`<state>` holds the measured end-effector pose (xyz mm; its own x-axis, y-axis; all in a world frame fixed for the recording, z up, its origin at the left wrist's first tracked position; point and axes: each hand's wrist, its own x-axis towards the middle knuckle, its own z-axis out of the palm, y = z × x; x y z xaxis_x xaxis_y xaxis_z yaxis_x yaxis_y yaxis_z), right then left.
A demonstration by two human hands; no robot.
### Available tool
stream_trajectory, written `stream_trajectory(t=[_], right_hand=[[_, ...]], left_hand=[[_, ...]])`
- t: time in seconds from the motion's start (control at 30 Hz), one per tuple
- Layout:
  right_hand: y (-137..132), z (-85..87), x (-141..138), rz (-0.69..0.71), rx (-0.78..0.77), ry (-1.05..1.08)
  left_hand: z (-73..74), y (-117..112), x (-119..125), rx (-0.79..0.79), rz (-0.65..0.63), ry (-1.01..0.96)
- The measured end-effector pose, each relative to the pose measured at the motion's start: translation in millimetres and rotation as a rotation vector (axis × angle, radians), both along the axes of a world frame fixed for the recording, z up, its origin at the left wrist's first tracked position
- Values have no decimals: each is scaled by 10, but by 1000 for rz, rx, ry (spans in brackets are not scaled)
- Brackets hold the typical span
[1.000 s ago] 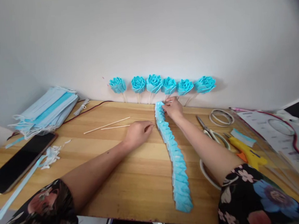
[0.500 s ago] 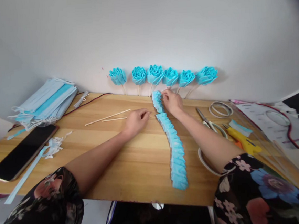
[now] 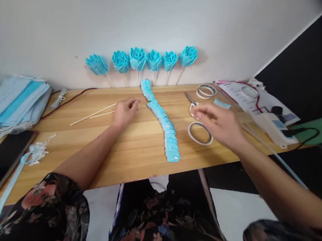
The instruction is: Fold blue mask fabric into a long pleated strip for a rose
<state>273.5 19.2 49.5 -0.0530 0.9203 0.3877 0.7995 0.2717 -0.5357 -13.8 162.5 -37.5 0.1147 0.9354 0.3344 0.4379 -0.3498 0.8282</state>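
A pleated light blue strip in two pieces (image 3: pixel 167 131) lies down the middle of the wooden table. Left of it, my left hand (image 3: pixel 125 111) rests with fingers curled together; whatever is between the fingertips, if anything, is too small to make out. Two thin wooden sticks (image 3: pixel 92 114) lie beside this hand, their right ends close to it. My right hand (image 3: pixel 219 123), slightly blurred, hovers over the right side with fingers stretched and apart, nothing visible in them. It partly covers the scissors (image 3: pixel 190 99). The yellow glue gun is out of sight.
Several blue rose-like flowers on sticks (image 3: pixel 138 59) lean on the wall. At left are stacked face masks (image 3: pixel 14 102), a phone (image 3: pixel 8 158) and white scraps (image 3: pixel 38 152). Tape rolls (image 3: pixel 201 144), a blue scrap (image 3: pixel 221 104) and a power strip (image 3: pixel 274 128) are at right.
My right hand has left the top of the pleated strip and moved right, over the scissors. My left hand stays beside the sticks. The view has shifted right and down.
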Motion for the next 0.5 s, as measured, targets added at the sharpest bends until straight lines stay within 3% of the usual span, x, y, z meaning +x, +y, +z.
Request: stream_trajectory(t=[0.1, 0.2, 0.33, 0.5], right_hand=[[-420, -186, 32, 43, -61, -57], [-617, -392, 37, 26, -57, -4], [-647, -529, -5, -25, -59, 100], [-411, -437, -67, 10, -93, 137]], left_hand=[[-1, 32, -42, -24, 56, -3], [6, 56, -72, -47, 102, -22], [4, 53, -67, -72, 112, -13], [15, 3, -49, -39, 88, 78]])
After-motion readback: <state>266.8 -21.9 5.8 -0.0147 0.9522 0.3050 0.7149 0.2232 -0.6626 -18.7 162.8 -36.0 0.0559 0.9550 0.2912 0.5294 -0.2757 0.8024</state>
